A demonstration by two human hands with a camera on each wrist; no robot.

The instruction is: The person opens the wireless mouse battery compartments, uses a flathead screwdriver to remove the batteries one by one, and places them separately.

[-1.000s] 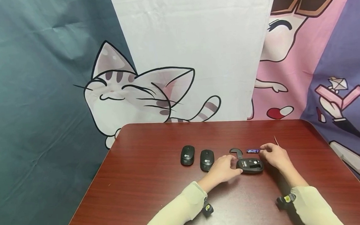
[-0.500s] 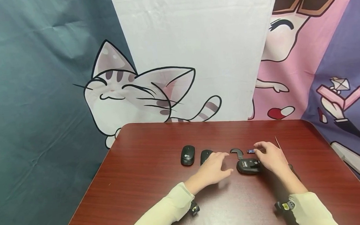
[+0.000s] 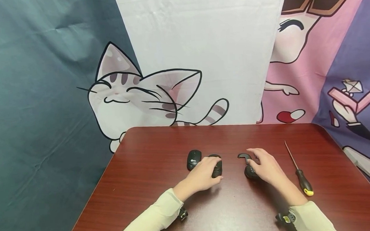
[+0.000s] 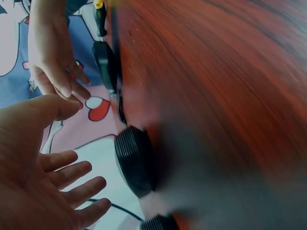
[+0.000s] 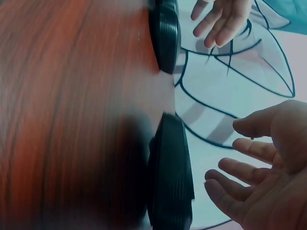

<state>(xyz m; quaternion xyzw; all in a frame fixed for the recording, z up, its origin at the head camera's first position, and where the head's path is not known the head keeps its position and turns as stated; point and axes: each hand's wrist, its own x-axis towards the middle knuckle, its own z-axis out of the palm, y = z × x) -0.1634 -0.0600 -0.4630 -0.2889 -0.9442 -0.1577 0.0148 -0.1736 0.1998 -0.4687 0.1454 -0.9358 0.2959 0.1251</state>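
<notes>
My left hand (image 3: 203,173) hovers above a black computer mouse (image 3: 218,169), fingers spread loosely and holding nothing. In the left wrist view, air shows between that hand and the ribbed side of the mouse (image 4: 134,160). My right hand (image 3: 267,165) hangs over another black mouse (image 3: 250,173), which it partly covers; its fingers are slightly bent and empty. That mouse (image 5: 171,172) lies low on the table beside the right hand (image 5: 259,172) in the right wrist view. A curved black battery cover (image 3: 245,156) lies just behind it. The blue battery is mostly hidden by the right hand.
A third black mouse (image 3: 194,158) sits left of the left hand. To the right lies a screwdriver (image 3: 304,182) with a black and yellow handle, its thin shaft pointing to the back. The reddish-brown table (image 3: 129,198) ends at a cartoon-printed curtain (image 3: 231,39).
My left hand has moved left, away from the battery-cover mouse to over the middle mouse. My right hand has moved left from beside the battery to over the right mouse, uncovering the screwdriver.
</notes>
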